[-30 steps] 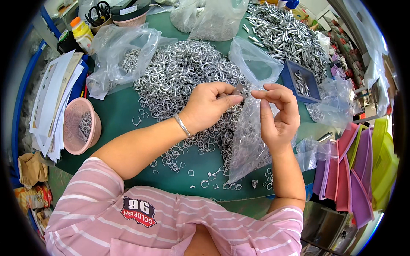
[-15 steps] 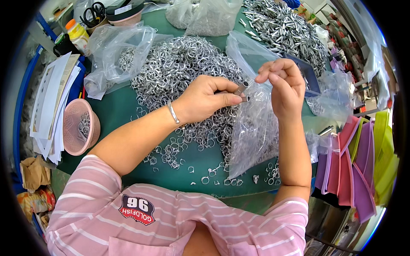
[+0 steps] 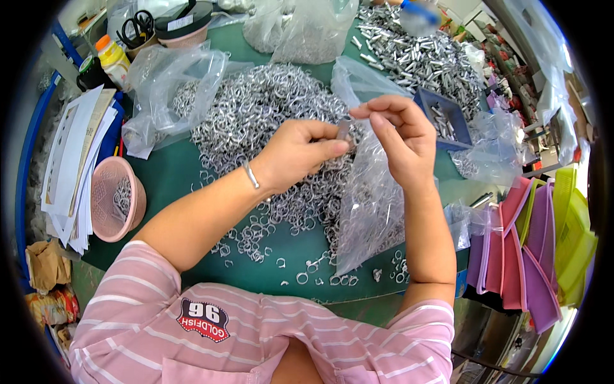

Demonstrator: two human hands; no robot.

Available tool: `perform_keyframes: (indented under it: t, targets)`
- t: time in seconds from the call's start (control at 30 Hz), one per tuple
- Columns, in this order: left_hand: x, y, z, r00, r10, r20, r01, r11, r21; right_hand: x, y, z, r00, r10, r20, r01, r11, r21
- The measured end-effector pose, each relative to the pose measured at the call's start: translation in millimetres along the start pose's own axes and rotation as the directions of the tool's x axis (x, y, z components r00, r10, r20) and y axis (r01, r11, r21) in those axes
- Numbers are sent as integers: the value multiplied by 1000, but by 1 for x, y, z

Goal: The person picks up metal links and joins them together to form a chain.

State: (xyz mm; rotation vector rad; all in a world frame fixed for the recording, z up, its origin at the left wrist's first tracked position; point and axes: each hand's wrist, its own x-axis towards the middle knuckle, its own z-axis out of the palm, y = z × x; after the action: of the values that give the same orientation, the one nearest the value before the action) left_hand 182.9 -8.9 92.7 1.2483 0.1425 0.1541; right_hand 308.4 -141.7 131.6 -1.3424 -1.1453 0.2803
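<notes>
My left hand (image 3: pixel 297 153) pinches a short grey metal tube (image 3: pixel 343 132) between thumb and fingers, over a big heap of silver metal rings (image 3: pixel 268 96). Close by on the right, my right hand (image 3: pixel 406 141) is raised, its thumb and index fingertips drawn together near the tube's upper end. Whatever lies between those fingertips is too small to make out. Below the right hand, a clear plastic bag (image 3: pixel 368 217) lies over part of the rings. Several loose rings (image 3: pixel 307 269) are scattered near the table's front edge.
Far right lies a pile of short metal tubes (image 3: pixel 416 64), with a dark blue bin (image 3: pixel 462 121) of tubes before it. A pink basket (image 3: pixel 102 198) of rings and stacked papers (image 3: pixel 73 160) stand left. Coloured plastic bins (image 3: pixel 511 256) are at right.
My right hand has come left, closer to the tube in my left hand. The left hand has turned the tube, whose open end no longer shows. A blurred blue object appears more fully at the top right.
</notes>
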Motion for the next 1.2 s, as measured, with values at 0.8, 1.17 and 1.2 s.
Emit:
perform_keyframes:
  t: [0.8, 1.17, 1.2]
  targets:
    - [-20, -7, 0, 857, 496, -142, -369, 781, 503, -35, -6, 33, 985, -140, -99, 105, 949, -296]
    - [-41, -22, -3, 742, 657, 134, -582, 532, 615, -87, -1, 68, 876, -379, -299, 281, 903, -324]
    - [-42, -26, -3, 748, 649, 138, -579, 537, 614, -93, 1, 69, 879, -359, -313, 255, 910, -325]
